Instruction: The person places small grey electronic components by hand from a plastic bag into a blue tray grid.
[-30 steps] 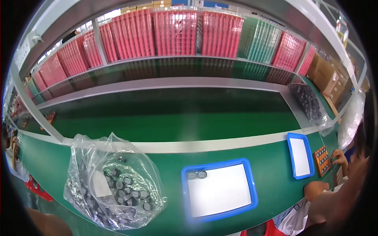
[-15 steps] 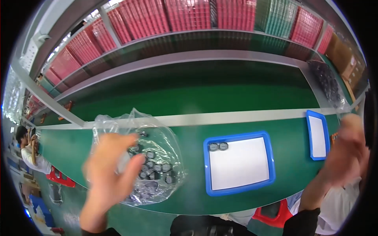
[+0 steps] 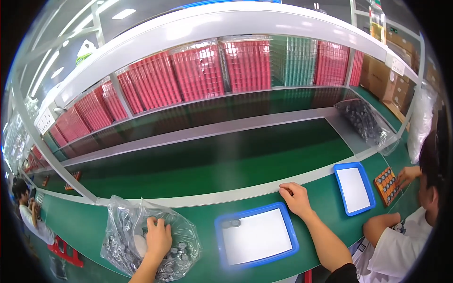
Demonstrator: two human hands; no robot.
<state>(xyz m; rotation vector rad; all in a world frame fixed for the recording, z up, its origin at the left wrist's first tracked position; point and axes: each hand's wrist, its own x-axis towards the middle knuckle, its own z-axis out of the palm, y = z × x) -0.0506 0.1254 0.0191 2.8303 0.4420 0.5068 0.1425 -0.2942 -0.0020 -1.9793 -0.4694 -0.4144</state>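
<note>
My left hand (image 3: 158, 239) is down in a clear plastic bag (image 3: 115, 245), fingers bent but apart, the thumb standing off to the side. Small dark round parts (image 3: 181, 250) lie in the bag beside it; what is under the fingers is hidden. My right hand (image 3: 296, 200) hovers by the far right corner of a blue-rimmed tray (image 3: 293, 236) with a white bottom. Its fingers are curled together, and anything inside them is hidden. Two dark round parts (image 3: 231, 223) sit side by side in the tray's far left corner.
A second blue-rimmed tray (image 3: 370, 198) stands farther right. Beyond it a co-worker's hand (image 3: 408, 176) touches an orange board (image 3: 387, 186) with round parts. A pale rail (image 3: 236, 193) runs behind the bag and trays. Another bag of dark parts (image 3: 361, 120) lies at the back right.
The view has tilted up and turned. My left hand has gone from above the bag down into it. My right hand has come from the far right to beside the tray, its fingers now curled.
</note>
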